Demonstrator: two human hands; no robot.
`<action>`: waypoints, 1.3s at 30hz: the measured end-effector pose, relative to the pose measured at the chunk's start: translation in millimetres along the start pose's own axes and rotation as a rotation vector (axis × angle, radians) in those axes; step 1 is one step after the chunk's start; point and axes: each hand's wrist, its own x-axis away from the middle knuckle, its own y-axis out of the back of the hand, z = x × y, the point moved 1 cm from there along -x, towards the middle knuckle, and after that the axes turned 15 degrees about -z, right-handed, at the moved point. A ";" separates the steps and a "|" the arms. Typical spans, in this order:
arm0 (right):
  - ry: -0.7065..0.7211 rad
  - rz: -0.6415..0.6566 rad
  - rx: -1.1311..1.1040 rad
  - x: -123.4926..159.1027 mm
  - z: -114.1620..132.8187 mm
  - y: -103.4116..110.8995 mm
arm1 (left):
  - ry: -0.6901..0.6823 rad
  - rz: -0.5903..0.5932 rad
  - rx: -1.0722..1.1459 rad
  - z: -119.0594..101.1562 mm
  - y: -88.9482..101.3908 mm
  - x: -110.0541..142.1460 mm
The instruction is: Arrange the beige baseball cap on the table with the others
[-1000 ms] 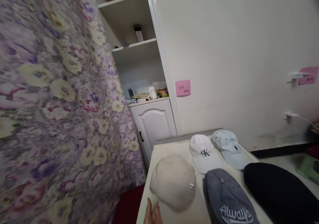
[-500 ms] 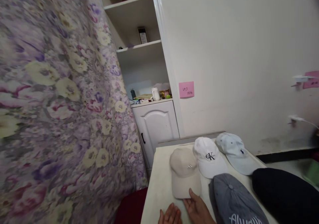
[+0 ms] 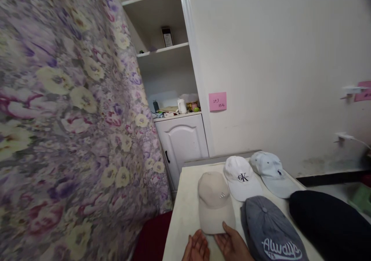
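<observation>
A beige baseball cap [image 3: 215,199] lies at the left of the table, its brim toward me. My right hand [image 3: 232,243] pinches the front edge of that brim, thumb on top and fingers underneath. Just left of it, my left hand [image 3: 197,247] is palm up with its fingers slightly curled, close to the brim's left corner and holding nothing. Beside the beige cap are a white cap with CK letters [image 3: 242,178] and a pale blue cap [image 3: 272,174]. A grey cap with "Always" lettering [image 3: 272,230] sits right of my right hand.
A black cap or cloth item [image 3: 327,222] occupies the table's right side. The cream tabletop [image 3: 185,199] ends at the left near a dark red surface [image 3: 153,237]. A floral curtain [image 3: 87,137] hangs at left; behind stand a white cabinet [image 3: 185,141] and the wall.
The brim of the beige cap has come slightly nearer to me with my right hand still on it. My left hand has risen a little toward the brim. The view has tilted slightly.
</observation>
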 end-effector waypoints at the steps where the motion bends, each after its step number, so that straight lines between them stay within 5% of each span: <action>1: 0.002 0.003 0.006 2.2 -0.2 -0.4 | 0.006 0.002 0.004 -0.7 -0.5 1.1; 39: 0.061 -0.004 0.140 31.9 -14.0 9.2 | -0.071 0.012 0.067 2.9 -14.3 25.7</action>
